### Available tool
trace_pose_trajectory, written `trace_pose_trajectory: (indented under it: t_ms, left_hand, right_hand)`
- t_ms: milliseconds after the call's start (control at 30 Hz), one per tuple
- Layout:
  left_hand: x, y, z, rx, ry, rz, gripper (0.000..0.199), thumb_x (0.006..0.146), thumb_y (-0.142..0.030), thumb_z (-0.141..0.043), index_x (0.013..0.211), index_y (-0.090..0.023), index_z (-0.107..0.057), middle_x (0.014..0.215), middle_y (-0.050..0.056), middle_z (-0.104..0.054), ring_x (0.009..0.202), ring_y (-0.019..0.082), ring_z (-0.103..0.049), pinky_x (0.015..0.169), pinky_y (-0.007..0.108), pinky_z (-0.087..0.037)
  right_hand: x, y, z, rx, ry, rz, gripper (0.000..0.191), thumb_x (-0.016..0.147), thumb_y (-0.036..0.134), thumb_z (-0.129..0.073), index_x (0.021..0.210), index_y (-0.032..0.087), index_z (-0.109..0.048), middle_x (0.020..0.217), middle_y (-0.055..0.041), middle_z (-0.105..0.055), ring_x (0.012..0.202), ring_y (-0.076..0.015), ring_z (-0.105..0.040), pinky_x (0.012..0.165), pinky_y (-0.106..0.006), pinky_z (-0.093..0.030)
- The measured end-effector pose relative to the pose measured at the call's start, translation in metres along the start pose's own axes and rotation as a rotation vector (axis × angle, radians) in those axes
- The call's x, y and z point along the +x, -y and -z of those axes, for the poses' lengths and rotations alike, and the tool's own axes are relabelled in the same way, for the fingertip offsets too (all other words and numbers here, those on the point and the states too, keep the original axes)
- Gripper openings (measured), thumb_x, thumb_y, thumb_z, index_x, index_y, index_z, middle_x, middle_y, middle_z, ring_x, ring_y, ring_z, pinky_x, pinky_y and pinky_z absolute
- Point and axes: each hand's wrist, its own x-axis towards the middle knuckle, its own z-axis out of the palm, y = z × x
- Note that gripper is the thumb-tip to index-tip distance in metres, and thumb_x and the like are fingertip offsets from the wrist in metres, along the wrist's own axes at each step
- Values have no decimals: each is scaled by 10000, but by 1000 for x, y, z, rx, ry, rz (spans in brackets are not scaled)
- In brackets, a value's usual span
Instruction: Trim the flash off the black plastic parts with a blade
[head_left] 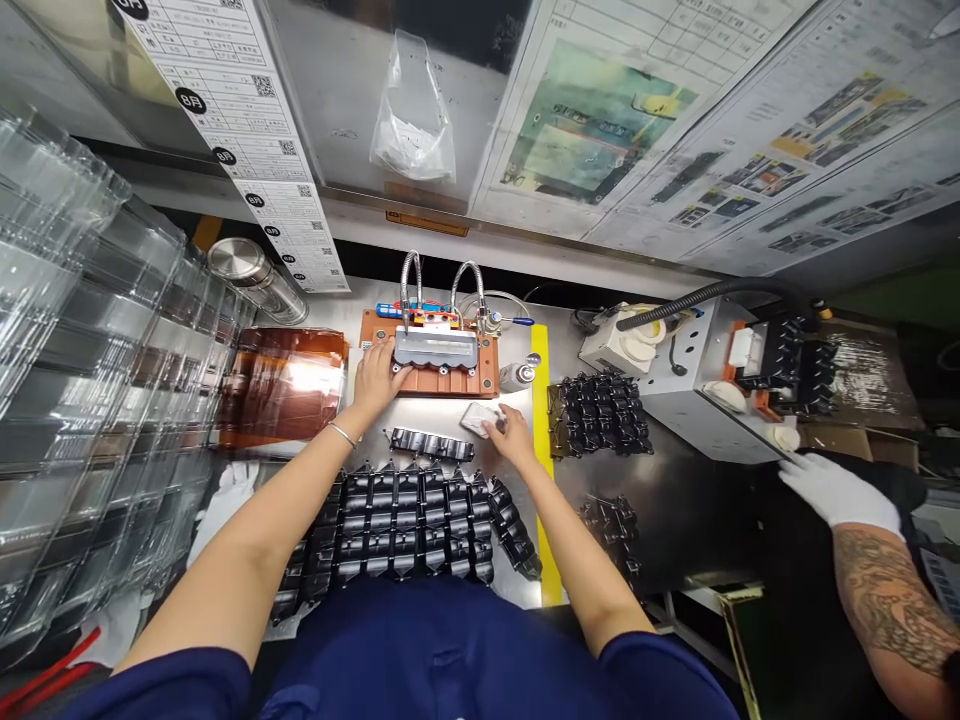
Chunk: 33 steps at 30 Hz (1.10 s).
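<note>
The right hand point(511, 436) is closed around a white wipe point(480, 420), its fingers hiding part of the cloth. The left hand point(379, 378) lies open, fingers spread, against the left end of a dark grey moulded part point(435, 349) seated on a copper-coloured fixture point(427, 385). The underside of the part cannot be seen. Two metal gooseneck hoses point(410, 285) rise behind it. A black plastic strip point(431, 444) lies just below the hands, and packed rows of black plastic parts point(405, 525) run toward the person's torso, which hides the near edge of the steel bench point(675, 520). Yellow tape point(544, 430) runs just right of the right hand, with more black parts point(600, 415) beyond it. Amber film point(281, 385) lies at the left. A co-worker's white-gloved hand point(836, 490) reaches in well apart at the right.
</note>
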Motion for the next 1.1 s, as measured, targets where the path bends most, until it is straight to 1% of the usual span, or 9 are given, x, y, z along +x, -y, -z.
trace_pose_trajectory:
  t_ms: [67,133,233,333,467,567,667,900,1100]
  left_hand:
    - [0,0,0,-3,4,8,603,896,-485,-479,1340,-80,-439,1308,222,-541,1247,345,-473,1039,492,-390]
    - [0,0,1,-10,11,14,602,894,-483,-483,1339,-80,-439,1308,230,-537,1252,340,-471,1046,490,-383]
    - [1,-1,2,-15,15,7,604,893,-495,-478,1338,-88,-438,1298,231,-544,1253,341,-470,1043,501,-379]
    - [1,-1,2,-9,3,6,595,898,-511,-456,1335,-108,-445,1290,218,-557,1239,343,-483,1035,509,-380]
    - [0,-1,1,-9,-11,10,592,902,-516,-447,1334,-112,-449,1294,211,-561,1247,343,-480,1034,500,-382]
    - [0,-1,0,-12,-14,1,601,899,-517,-458,1338,-107,-445,1304,210,-556,1251,339,-478,1032,487,-389]
    - [0,-1,0,-11,-16,10,612,898,-518,-462,1335,-90,-446,1302,220,-552,1249,346,-477,1023,481,-398]
    - [0,-2,2,-24,12,19,601,901,-508,-464,1329,-86,-453,1297,239,-548,1254,351,-471,1037,491,-372]
    - [0,-3,3,-24,16,21,579,907,-495,-460,1341,-112,-449,1308,215,-553,1255,342,-471,1039,495,-366]
  right_hand:
    - [-8,-5,-3,-40,-12,70,540,794,360,-655,1289,181,-533,1358,-163,-502,1249,-299,-475,1009,-461,-432]
    - [-10,-8,-9,-67,2,164,498,772,280,-663,1253,203,-561,1413,-155,-448,1305,-304,-416,1052,-483,-389]
    - [-4,-9,-15,-46,-16,248,385,755,166,-606,1139,186,-607,1393,-155,-467,1313,-294,-409,1061,-488,-377]
    - [1,-5,-12,-28,-35,282,321,681,148,-633,999,190,-625,1221,-121,-590,1189,-269,-516,1009,-425,-431]
    - [4,3,12,-43,-193,176,220,745,249,-586,958,192,-592,971,-86,-608,925,-232,-582,840,-361,-497]
    - [15,7,36,-75,-412,11,288,864,301,-436,1078,149,-556,1059,-154,-553,991,-265,-535,863,-399,-465]
    - [32,12,51,-107,-542,-96,369,897,303,-385,1160,101,-547,1150,-214,-520,1122,-313,-470,936,-446,-411]
    - [41,20,44,-189,-567,-94,362,850,314,-492,1143,165,-644,1257,-174,-536,1193,-362,-426,973,-547,-368]
    - [38,19,44,-141,-610,-102,378,842,327,-488,1147,182,-658,1259,-164,-508,1118,-319,-495,933,-459,-447]
